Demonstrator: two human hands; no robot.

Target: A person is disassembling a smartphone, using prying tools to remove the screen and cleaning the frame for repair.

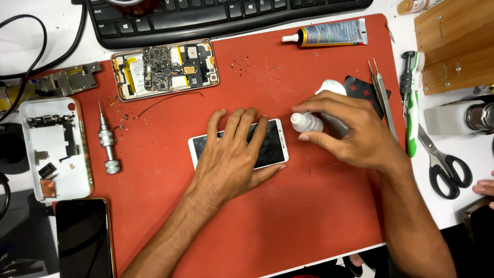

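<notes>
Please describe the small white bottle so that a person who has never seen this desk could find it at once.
Start at the red mat that covers most of the desk. Near its middle lies a white phone, screen up, under the left hand. Just right of the phone, the right hand holds the small white bottle on its side, cap toward the phone; unlike the glue tube higher up, it is plain white and held.

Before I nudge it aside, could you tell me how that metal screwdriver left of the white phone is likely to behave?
The screwdriver is round-bodied and lies flat on the red mat, so it would probably roll. Its metal handle suggests it's heavy for its size and stiff. The knurled bands should give a sure grip.
</notes>
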